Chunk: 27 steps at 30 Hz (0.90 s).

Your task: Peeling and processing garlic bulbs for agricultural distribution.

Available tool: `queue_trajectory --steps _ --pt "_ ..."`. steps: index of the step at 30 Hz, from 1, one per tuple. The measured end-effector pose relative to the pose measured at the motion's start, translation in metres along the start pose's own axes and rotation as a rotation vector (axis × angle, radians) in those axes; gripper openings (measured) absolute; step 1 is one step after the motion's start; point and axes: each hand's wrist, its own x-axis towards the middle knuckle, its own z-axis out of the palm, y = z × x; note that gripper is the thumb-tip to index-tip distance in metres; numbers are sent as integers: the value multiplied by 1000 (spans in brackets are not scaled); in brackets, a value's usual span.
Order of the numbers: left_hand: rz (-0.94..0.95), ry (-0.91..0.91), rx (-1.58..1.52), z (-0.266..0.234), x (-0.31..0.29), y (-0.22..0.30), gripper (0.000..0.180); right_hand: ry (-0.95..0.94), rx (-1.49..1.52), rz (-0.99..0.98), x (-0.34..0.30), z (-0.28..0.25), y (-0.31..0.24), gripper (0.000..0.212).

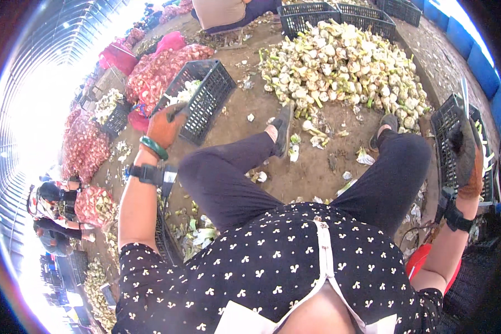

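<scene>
My left hand, in an orange-brown glove, is at the near left side of a black plastic crate with pale garlic pieces in it. Its fingers are curled in, and what they hold, if anything, is hidden. At the far right, my right hand, in a dark and orange glove, is closed on what looks like a knife, its thin pale blade pointing up. That hand is over another black crate with pale green-white pieces inside. A large heap of garlic bulbs lies beyond my feet.
Red mesh sacks filled with bulbs are stacked at the left. More black crates stand behind the heap. Loose garlic and husks litter the dirt floor between my legs. Other people are at the far left, and one sits at the top.
</scene>
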Motion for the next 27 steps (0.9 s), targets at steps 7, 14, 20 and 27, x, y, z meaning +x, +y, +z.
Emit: queue_trajectory --steps 7,14,20,27 --pt "145 -150 -237 27 16 78 32 -57 -151 -17 8 77 -62 38" --pt "462 -436 -483 82 14 143 34 -333 -474 -273 6 135 -96 35" --pt "146 -700 -1501 150 6 159 46 -626 -290 132 9 208 -103 31" --pt "371 -807 -489 210 39 114 41 -317 -518 204 38 170 -62 30"
